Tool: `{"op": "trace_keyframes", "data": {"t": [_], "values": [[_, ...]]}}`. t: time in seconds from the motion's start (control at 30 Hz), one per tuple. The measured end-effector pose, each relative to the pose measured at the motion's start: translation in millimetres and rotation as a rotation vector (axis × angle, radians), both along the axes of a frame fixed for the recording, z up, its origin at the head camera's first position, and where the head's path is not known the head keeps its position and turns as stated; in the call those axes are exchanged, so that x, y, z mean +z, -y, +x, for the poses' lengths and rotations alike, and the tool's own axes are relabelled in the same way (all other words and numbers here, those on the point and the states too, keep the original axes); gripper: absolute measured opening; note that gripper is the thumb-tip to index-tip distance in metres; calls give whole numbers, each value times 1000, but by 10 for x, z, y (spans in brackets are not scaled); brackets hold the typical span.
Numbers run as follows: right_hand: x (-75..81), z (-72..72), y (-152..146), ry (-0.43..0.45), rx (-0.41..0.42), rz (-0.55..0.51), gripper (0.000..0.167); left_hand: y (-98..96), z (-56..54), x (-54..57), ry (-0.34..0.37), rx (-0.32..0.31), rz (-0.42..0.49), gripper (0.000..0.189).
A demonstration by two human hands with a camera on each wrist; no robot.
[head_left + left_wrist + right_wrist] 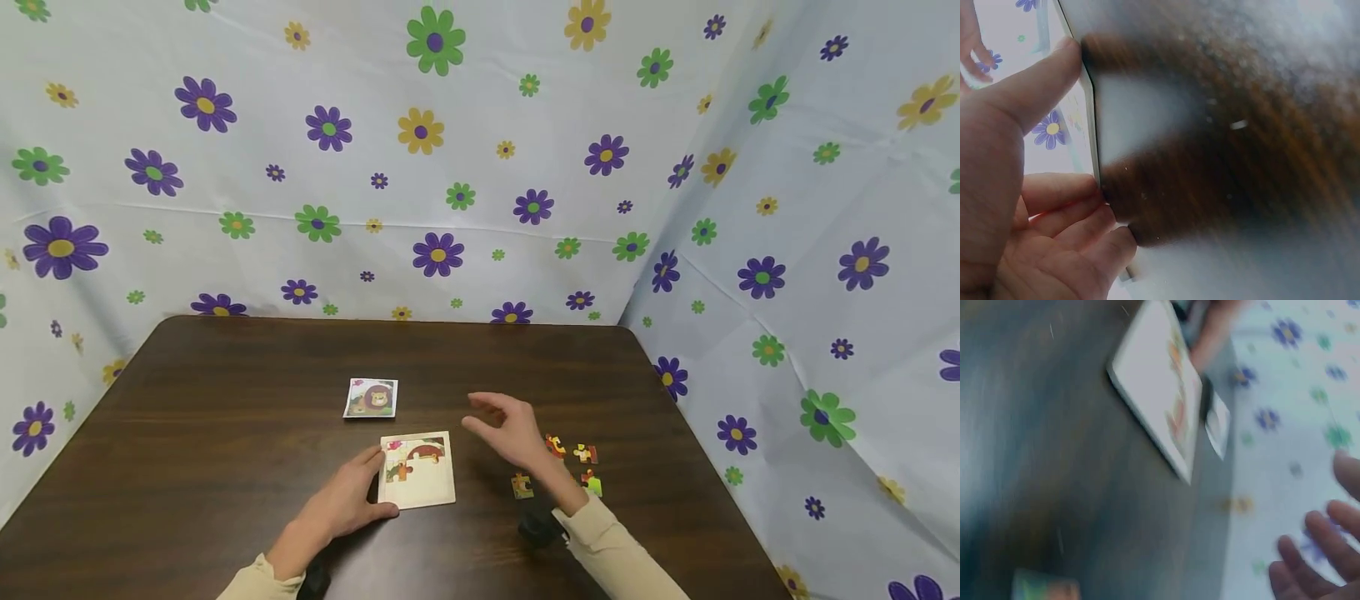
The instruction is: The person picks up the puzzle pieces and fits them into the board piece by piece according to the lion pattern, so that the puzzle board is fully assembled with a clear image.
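A square wooden puzzle board [431, 493] lies near the middle of the table; its upper part holds fitted pieces with a pink, brown and green picture, and bare wood shows below. My left hand [347, 497] holds the board's left side, fingers at the upper left and thumb at the lower edge. In the left wrist view, thumb [1054, 72] and fingertips meet the board's edge. Over the table right of the board, my right hand [513, 432] hovers with relaxed, spread fingers and nothing between them. The right wrist view is blurred, but its fingers [1329, 540] look empty.
Several loose puzzle pieces [587, 454] lie right of the board, partly behind the right forearm; one piece [522, 487] is nearest the board. A lion picture card [371, 399] lies behind the board. Flower-patterned curtains [480, 275] stand behind and right of the dark table [247, 392].
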State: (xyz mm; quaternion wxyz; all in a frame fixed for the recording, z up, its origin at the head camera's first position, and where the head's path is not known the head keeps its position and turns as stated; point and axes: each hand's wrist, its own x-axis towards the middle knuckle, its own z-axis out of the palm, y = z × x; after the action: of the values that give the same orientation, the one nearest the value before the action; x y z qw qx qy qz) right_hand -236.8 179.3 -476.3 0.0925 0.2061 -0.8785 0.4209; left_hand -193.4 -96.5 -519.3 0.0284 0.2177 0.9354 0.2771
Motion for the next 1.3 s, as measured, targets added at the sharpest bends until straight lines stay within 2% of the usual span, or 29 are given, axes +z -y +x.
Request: {"op": "trace_keyframes", "data": {"t": [0.1, 0.2, 0.37, 0.5, 0.67, 1.0, 1.3], "values": [[73, 15, -327, 90, -61, 120, 33, 8, 9, 1, -3, 2, 3, 81], [68, 58, -591, 191, -150, 264, 36, 10, 15, 1, -8, 7, 12, 81], [-84, 161, -862, 336, -359, 449, 47, -7, 33, -32, -4, 3, 6, 81], [-211, 209, -953, 390, -451, 519, 56, -11, 45, -41, 3, 4, 13, 80], [-259, 192, -988, 399, -468, 539, 56, -5, 34, -20, 5, 9, 18, 80], [-263, 133, -1021, 353, -408, 545, 29, -18, 23, -15, -5, 12, 10, 81], [-273, 108, -963, 371, -418, 514, 27, -13, 20, -17, -10, 7, 11, 79]]}}
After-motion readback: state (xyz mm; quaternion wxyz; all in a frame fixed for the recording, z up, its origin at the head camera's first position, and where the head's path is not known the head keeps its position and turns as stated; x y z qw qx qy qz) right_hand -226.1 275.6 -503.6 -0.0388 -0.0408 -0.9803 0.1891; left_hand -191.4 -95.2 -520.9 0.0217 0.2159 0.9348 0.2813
